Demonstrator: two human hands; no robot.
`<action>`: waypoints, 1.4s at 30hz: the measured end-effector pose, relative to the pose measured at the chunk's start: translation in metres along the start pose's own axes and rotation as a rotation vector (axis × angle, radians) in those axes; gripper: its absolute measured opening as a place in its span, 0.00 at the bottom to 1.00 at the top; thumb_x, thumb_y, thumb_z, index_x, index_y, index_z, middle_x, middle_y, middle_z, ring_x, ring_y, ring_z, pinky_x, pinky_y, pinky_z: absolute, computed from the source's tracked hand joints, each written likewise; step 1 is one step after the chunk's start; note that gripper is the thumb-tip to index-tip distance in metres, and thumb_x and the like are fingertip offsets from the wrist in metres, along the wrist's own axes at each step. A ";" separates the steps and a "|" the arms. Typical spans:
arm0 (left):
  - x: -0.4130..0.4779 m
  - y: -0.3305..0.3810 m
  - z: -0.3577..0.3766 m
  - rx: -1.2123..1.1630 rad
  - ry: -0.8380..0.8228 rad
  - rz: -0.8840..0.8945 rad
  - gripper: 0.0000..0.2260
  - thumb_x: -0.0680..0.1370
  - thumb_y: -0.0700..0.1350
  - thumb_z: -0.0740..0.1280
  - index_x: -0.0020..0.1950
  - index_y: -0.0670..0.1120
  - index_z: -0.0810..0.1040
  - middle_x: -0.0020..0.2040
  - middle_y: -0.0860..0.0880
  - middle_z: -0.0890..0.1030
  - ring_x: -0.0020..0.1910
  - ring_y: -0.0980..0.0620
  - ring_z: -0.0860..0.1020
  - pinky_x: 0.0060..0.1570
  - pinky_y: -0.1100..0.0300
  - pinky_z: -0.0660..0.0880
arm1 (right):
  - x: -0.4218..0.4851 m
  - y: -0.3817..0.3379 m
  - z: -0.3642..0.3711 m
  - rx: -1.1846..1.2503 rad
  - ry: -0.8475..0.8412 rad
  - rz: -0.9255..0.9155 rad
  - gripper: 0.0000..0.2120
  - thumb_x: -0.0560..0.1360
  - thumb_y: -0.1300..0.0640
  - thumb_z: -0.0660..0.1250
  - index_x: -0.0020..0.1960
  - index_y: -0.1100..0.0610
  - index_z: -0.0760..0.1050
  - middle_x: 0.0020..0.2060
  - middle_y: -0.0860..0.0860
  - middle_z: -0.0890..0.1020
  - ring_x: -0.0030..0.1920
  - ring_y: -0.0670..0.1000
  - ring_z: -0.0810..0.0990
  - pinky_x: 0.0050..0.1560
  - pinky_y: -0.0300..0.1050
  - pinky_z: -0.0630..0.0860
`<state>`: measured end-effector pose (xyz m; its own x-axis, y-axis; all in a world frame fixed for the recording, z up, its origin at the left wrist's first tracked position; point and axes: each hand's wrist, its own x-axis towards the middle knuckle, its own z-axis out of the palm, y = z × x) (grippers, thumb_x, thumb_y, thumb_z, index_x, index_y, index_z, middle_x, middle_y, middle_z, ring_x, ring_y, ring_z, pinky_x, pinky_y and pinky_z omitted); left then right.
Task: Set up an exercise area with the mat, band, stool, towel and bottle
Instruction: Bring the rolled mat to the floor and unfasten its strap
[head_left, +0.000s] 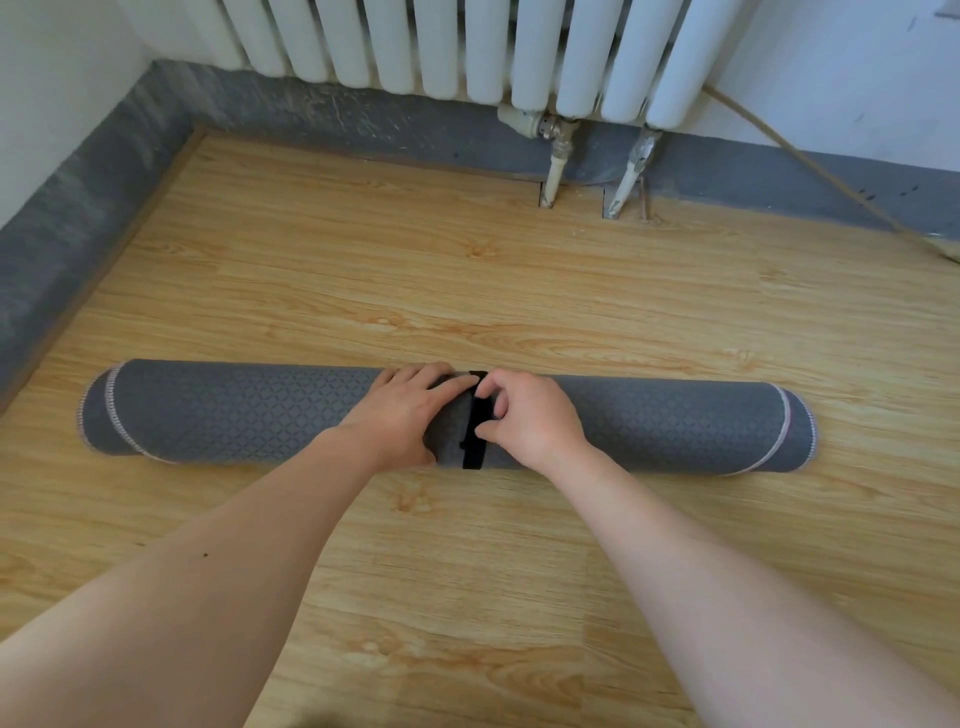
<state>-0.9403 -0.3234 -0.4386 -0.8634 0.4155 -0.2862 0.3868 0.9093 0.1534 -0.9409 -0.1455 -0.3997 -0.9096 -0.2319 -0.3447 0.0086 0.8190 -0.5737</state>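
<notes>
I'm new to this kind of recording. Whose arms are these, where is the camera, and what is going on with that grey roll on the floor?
There is no machine here. A person wears one camera on the head, and it looks down at their own two bare arms. A rolled grey mat lies on the wooden floor in front of a white radiator. The left hand rests on the roll. The right hand pinches the black strap wrapped round its middle.
</notes>
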 end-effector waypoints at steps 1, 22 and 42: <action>0.000 0.000 0.000 0.012 -0.009 -0.002 0.47 0.66 0.51 0.75 0.76 0.58 0.49 0.73 0.52 0.59 0.71 0.47 0.59 0.68 0.50 0.58 | 0.000 0.000 0.002 0.002 0.028 -0.002 0.13 0.71 0.57 0.72 0.54 0.48 0.78 0.43 0.46 0.80 0.47 0.50 0.79 0.49 0.49 0.78; 0.006 0.000 0.000 -0.013 -0.052 -0.042 0.49 0.65 0.49 0.78 0.76 0.61 0.49 0.74 0.51 0.59 0.71 0.46 0.58 0.70 0.48 0.58 | 0.013 -0.003 0.000 0.233 -0.042 0.225 0.10 0.70 0.64 0.74 0.35 0.51 0.79 0.39 0.52 0.83 0.46 0.53 0.83 0.51 0.48 0.81; 0.010 -0.002 0.004 -0.029 -0.012 -0.056 0.51 0.59 0.52 0.80 0.76 0.52 0.56 0.71 0.51 0.63 0.69 0.49 0.61 0.68 0.51 0.61 | -0.003 0.012 -0.004 -0.078 0.193 0.028 0.10 0.72 0.56 0.69 0.52 0.49 0.79 0.47 0.45 0.80 0.52 0.49 0.77 0.47 0.44 0.75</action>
<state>-0.9480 -0.3209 -0.4457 -0.8797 0.3639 -0.3061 0.3278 0.9304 0.1640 -0.9401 -0.1328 -0.4028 -0.9723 -0.1095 -0.2063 0.0097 0.8636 -0.5041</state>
